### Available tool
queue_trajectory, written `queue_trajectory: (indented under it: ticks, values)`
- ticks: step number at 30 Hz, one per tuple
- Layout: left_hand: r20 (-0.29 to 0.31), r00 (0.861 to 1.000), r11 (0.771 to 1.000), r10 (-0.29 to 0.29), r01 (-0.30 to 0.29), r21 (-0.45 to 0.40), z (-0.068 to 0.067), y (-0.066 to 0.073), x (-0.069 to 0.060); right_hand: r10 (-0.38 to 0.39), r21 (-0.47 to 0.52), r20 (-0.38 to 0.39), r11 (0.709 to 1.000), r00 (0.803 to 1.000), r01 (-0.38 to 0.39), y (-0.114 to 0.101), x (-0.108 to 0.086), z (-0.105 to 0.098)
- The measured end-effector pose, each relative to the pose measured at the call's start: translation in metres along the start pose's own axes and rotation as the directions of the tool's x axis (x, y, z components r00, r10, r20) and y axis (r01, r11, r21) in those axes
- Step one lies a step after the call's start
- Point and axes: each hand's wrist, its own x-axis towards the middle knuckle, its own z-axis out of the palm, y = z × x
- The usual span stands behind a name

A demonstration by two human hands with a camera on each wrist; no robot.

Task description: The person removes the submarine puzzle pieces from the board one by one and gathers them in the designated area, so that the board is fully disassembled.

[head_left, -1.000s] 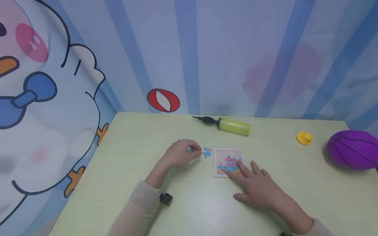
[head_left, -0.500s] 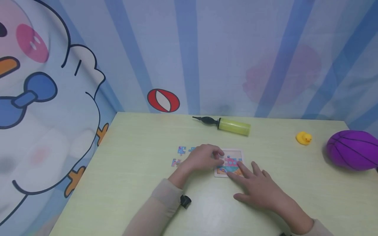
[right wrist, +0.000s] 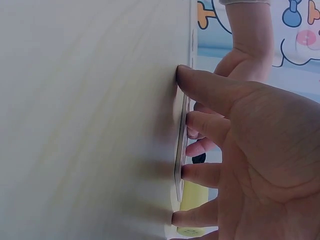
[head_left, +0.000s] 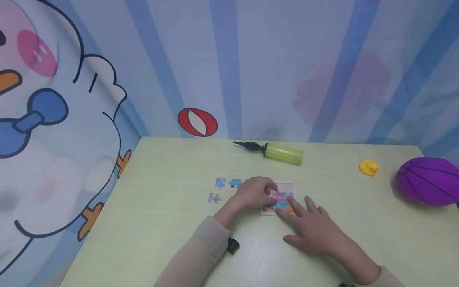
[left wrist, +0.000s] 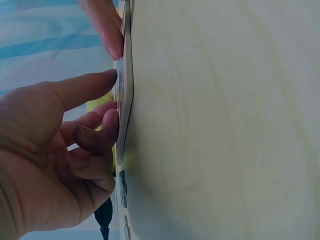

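Pale table [head_left: 154, 191] before blue-striped backdrop [head_left: 269, 71], left hand [head_left: 254, 193] curled at puzzle [head_left: 282, 205], grip unclear, right hand [head_left: 312, 228] spread.

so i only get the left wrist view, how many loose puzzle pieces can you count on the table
Observer: Three loose pieces show in the head view, all to the left of the tray.

Operator: ok and my view only catches a bit of the right hand, where's its thumb

Observer: In the head view, the right hand has its thumb outside the tray, past the near edge.
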Motion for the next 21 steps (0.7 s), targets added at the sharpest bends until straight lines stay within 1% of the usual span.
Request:
queue_trajectory:
  ticks: [8,17,21]
  values:
    - [-0.012,1.0,1.0,0.003,-0.003,0.006,0.0021,0.0033,-0.0002,-0.011,-0.004,-0.028,1.0,1.0,0.011,-0.0011,-0.0012,-0.0006]
    - [-0.02,1.0,1.0,0.009,-0.009,0.004,0.0037,0.0031,-0.0004,-0.002,-0.008,-0.022,1.0,1.0,0.002,-0.0009,-0.0006,0.0003]
    - [-0.029,1.0,1.0,-0.001,0.001,0.012,0.0038,0.0046,-0.0005,-0.007,-0.01,-0.025,1.0,1.0,0.006,-0.0006,-0.0006,-0.0001]
